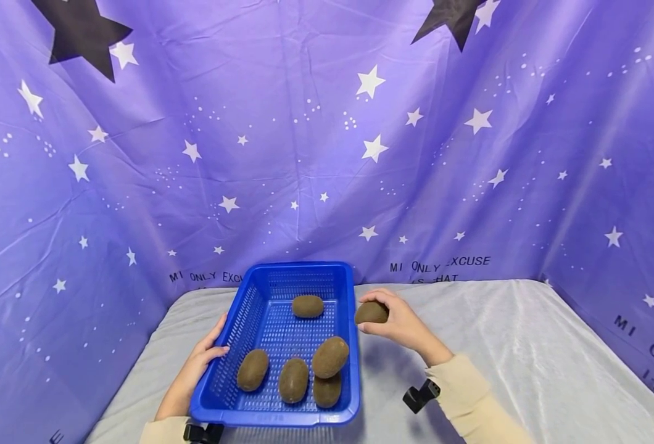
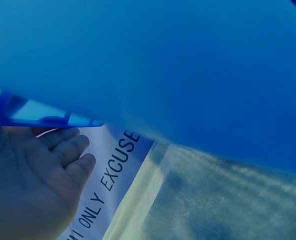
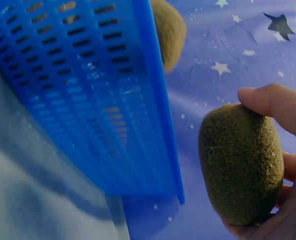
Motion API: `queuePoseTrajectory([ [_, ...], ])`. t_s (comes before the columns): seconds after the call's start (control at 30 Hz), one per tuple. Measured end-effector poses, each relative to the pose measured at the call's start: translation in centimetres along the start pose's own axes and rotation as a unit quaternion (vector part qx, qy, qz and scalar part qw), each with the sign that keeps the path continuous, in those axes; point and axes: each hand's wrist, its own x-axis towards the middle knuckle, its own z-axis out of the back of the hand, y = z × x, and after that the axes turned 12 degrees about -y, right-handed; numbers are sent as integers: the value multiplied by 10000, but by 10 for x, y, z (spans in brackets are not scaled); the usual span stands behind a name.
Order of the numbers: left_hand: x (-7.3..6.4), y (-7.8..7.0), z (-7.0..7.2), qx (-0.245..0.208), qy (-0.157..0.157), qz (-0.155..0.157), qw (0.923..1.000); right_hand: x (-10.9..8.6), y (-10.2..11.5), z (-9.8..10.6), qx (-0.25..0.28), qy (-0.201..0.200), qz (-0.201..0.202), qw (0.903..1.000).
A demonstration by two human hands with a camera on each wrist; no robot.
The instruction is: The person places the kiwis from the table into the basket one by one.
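Note:
A blue plastic basket (image 1: 274,418) with slotted walls holds several brown kiwis, one kiwi (image 1: 307,306) toward the back and the others near the front. On the front right, one kiwi (image 1: 331,356) lies on top of another kiwi (image 1: 327,391). My left hand (image 1: 196,364) grips the basket's left rim; in the left wrist view its fingers (image 2: 75,150) lie beneath the rim. Just outside the right rim, my right hand (image 1: 396,320) holds a kiwi (image 3: 242,165) between thumb and fingers, apart from the basket.
A pale grey cloth (image 1: 504,345) covers the table under the basket. Behind and at both sides hangs a purple curtain (image 1: 316,166) printed with stars and lettering. A black wrist device (image 1: 421,394) hangs by the right sleeve (image 1: 471,394).

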Motion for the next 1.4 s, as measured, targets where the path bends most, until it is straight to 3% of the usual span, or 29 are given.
queuePoseTrajectory([
  [0.43, 0, 0, 1, -70, 21, -11, 10000, 4, 16, -23, 123, 0, 173, 9998],
  [0.57, 1, 6, 7, -201, 295, -298, 9989, 7, 19, -31, 258, 92, 226, 9994],
  [0.67, 0, 7, 8, -250, 389, -322, 9984, 8, 21, -37, 337, 203, 293, 9988],
  [0.97, -4, -1, 2, -47, -29, 238, 9997, 9, 25, -50, 500, 392, 444, 9970],
  [1.2, -3, -1, 3, -20, -97, 208, 9997, 9, 42, -49, 491, 599, 199, 9968],
  [1.33, -3, 1, 3, 11, -99, 232, 9997, 6, 42, -50, 491, 710, 141, 9962],
  [1.4, -2, 1, 3, 27, -110, 226, 9997, 5, 31, -53, 508, 730, 166, 9959],
])
